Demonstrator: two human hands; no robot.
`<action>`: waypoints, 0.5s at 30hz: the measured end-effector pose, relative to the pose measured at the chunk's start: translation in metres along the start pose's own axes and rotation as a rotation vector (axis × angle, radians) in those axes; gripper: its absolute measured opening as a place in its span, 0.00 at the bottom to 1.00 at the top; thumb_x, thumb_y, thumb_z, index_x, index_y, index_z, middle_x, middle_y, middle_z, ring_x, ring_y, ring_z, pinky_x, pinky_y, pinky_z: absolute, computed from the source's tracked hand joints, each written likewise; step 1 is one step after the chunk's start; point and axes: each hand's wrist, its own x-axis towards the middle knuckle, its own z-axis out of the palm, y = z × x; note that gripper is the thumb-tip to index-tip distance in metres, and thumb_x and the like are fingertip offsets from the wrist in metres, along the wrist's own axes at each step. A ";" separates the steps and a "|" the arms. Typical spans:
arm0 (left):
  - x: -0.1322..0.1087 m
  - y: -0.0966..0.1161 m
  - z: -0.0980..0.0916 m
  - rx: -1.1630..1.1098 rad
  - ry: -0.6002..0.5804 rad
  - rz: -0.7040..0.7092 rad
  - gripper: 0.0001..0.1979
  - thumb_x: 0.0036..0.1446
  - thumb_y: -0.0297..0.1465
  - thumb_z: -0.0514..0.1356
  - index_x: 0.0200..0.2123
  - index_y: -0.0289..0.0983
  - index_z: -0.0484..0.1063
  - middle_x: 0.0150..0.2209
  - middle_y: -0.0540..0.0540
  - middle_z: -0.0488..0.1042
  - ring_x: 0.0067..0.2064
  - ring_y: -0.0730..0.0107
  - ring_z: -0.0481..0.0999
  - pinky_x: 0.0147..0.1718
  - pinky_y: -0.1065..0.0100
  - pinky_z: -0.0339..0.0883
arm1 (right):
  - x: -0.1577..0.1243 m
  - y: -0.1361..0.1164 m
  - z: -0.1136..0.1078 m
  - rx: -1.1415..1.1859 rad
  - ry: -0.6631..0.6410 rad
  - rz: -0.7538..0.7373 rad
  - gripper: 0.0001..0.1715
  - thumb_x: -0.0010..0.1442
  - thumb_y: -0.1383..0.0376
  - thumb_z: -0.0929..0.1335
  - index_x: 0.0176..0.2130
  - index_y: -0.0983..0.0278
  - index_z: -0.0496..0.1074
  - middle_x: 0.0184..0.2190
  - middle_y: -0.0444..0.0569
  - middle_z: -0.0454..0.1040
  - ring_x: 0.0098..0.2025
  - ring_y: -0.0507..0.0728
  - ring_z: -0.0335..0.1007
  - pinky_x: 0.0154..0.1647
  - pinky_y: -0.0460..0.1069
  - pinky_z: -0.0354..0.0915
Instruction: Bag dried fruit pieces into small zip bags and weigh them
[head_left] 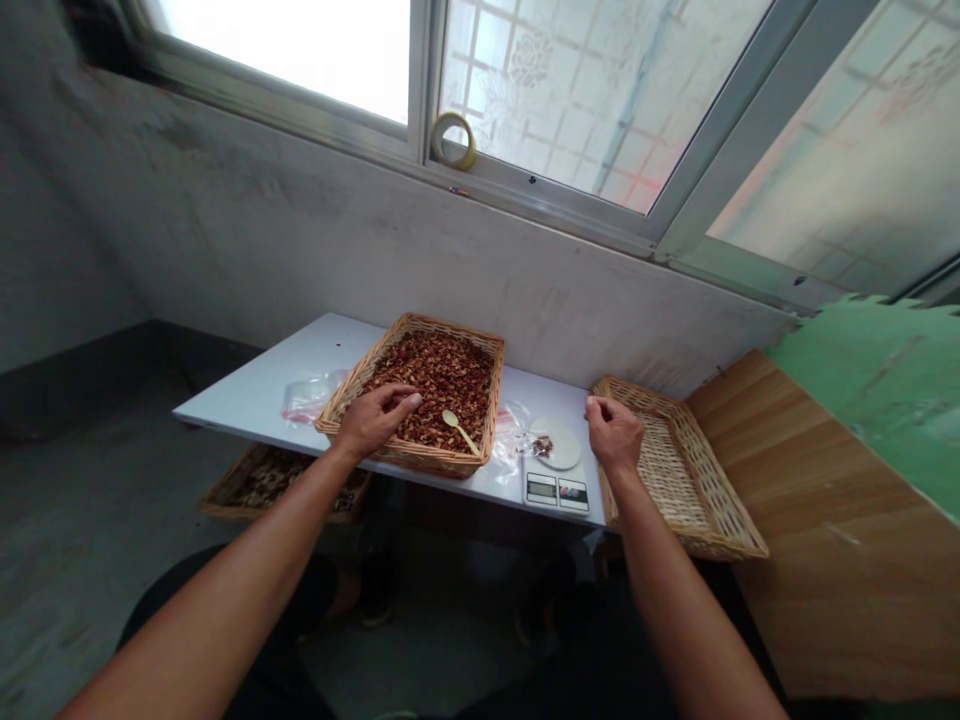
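Note:
My left hand (377, 418) is over the near left side of a wicker basket (420, 460) filled with reddish-brown dried pieces (442, 375). Its fingers curl in towards the thumb; whatever they may hold is too small to make out. A pale yellow spoon (460, 430) lies on the pieces. To the right, my right hand (616, 432) is closed, raised beside a white kitchen scale (559, 490); its contents, if any, are hidden. A clear plastic bag (510, 445) with a few brown pieces (541, 446) rests partly on the scale's round plate (564, 450).
A second wicker basket (664, 450) stands at the right, against a wooden panel (847, 560). More clear bags (311, 392) lie on the white table (255, 385). Below it sits another basket (225, 490). A tape roll (466, 155) stands on the window ledge.

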 end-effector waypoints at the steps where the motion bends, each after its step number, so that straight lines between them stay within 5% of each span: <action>1: 0.000 0.001 0.000 0.005 -0.002 -0.001 0.28 0.57 0.56 0.60 0.48 0.40 0.79 0.42 0.45 0.83 0.41 0.59 0.80 0.43 0.63 0.72 | -0.003 0.004 0.002 -0.004 -0.028 -0.020 0.21 0.65 0.53 0.65 0.39 0.63 0.81 0.35 0.51 0.82 0.36 0.59 0.76 0.42 0.51 0.66; 7: -0.001 0.004 -0.001 0.030 0.002 0.000 0.29 0.56 0.56 0.59 0.48 0.40 0.79 0.44 0.44 0.82 0.45 0.57 0.80 0.44 0.63 0.72 | -0.025 0.022 0.018 -0.016 -0.267 -0.151 0.17 0.62 0.59 0.66 0.43 0.64 0.81 0.39 0.53 0.81 0.38 0.58 0.76 0.47 0.52 0.69; 15: 0.001 -0.001 0.001 0.032 -0.010 0.016 0.28 0.57 0.56 0.59 0.48 0.40 0.79 0.42 0.45 0.83 0.43 0.59 0.80 0.42 0.64 0.72 | -0.018 0.034 0.007 -0.020 -0.193 -0.127 0.17 0.61 0.61 0.66 0.43 0.65 0.81 0.39 0.52 0.81 0.37 0.57 0.76 0.46 0.52 0.70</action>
